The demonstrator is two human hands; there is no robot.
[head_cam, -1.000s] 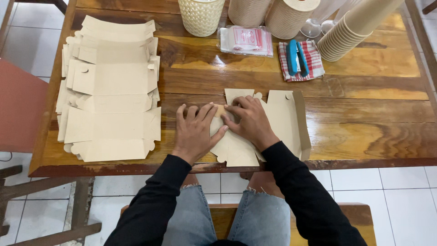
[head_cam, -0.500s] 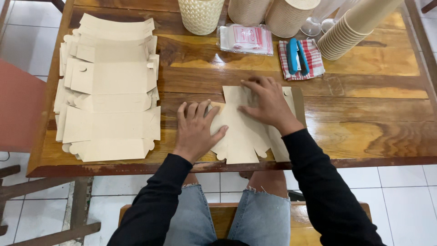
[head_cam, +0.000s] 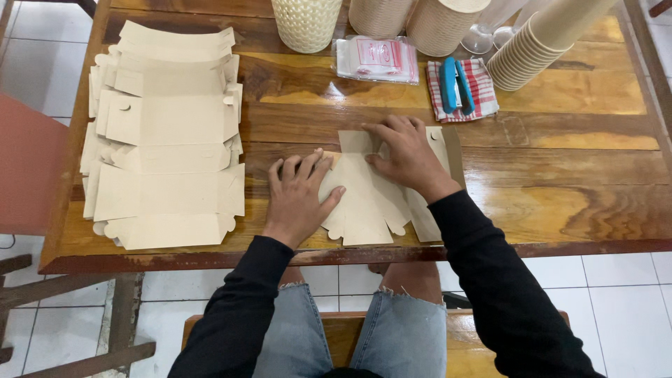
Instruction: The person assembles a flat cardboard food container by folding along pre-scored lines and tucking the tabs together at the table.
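Wooden table, flat cardboard box blank under both hands

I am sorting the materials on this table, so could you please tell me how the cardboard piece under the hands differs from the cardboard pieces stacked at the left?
The tan die-cut cardboard blank under the hands is a single sheet, pressed by the left hand and right hand; the stack of tan die-cut cardboard blanks holds many, untouched. The single blank lies near the table's front edge, the stack nearer the left edge. Both are flat, tan, with tabbed edges.
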